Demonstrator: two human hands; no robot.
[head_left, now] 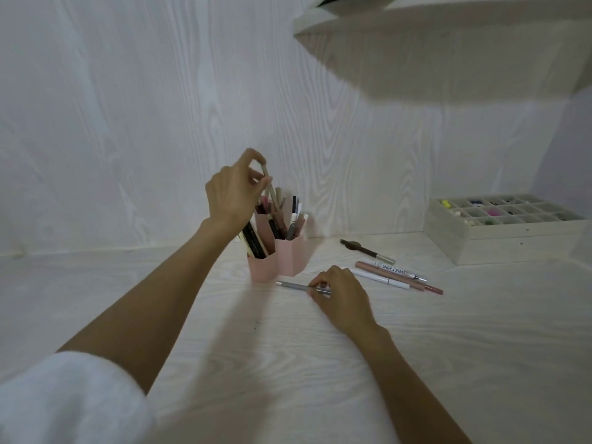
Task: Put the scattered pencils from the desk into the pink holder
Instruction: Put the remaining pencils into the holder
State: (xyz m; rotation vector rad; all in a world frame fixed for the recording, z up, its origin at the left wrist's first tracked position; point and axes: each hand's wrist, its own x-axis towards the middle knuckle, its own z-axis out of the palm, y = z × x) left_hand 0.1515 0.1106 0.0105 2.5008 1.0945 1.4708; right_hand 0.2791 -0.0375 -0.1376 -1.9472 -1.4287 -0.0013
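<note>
Pink holder (290, 257) crowded, perhaps full; loose pencils (397, 274) right; desk (256, 347) front open.

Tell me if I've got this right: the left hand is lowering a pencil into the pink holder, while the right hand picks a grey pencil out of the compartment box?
Not quite. In the head view the right hand pinches the grey pencil as it lies on the desk, just in front of the pink holder, not in the compartment box. The left hand does hold a pencil over the holder.
</note>
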